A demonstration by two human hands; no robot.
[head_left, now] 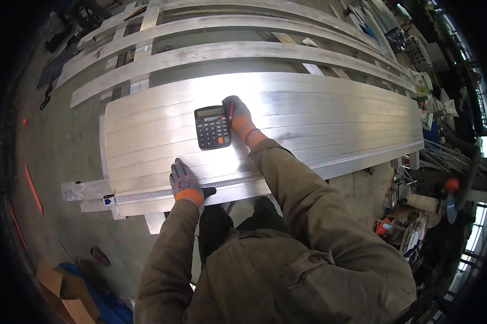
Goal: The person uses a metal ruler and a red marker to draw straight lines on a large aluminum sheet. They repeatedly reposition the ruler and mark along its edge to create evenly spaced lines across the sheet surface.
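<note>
A black desk calculator with grey and orange keys is over the middle of a wide panel of silvery metal planks. Against its right edge is my right hand, in a dark and orange glove, its fingers closed with a thin red pen showing between them. Whether this hand also grips the calculator I cannot tell. My left hand, in a grey and orange glove, lies flat near the panel's close edge with fingers stretched out. It rests across an extended tape measure that runs along that edge.
Beyond the panel, long metal bars lie across a frame with gaps between them. An opened cardboard box stands on the floor at lower left. Metal rods and cluttered items crowd the right side. A red strip lies at far left.
</note>
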